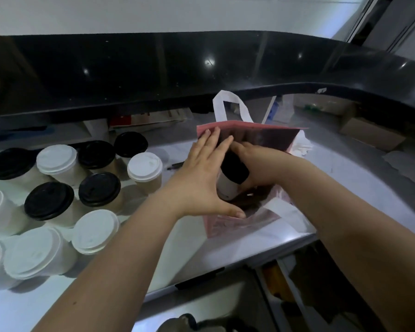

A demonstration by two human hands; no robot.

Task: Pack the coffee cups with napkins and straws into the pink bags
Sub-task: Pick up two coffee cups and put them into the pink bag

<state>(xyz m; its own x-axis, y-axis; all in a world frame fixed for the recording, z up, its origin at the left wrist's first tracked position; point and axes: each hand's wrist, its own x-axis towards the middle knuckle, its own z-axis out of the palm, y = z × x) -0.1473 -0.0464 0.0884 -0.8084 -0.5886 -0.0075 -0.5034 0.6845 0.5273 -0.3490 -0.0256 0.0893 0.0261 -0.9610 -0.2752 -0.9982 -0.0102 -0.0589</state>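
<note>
While your left hand (199, 178) lies spread, fingers straight, holding the bag (268, 137) open, your right hand (256, 161) curls round a black-lidded cup (227, 188), tilted inside the bag's mouth. More cups (98, 190) stand left on the counter (225, 250).

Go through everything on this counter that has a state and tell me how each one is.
pink bag: upright, mouth held open.
bag handle: standing up at the far side.
black-lidded cup: lid on, tilted, partway into the bag.
cups on the counter: upright, lids on, outside the bag.
left hand: fingers straight, spreading the bag's mouth.
right hand: inside the bag, gripping the black-lidded cup.
</note>
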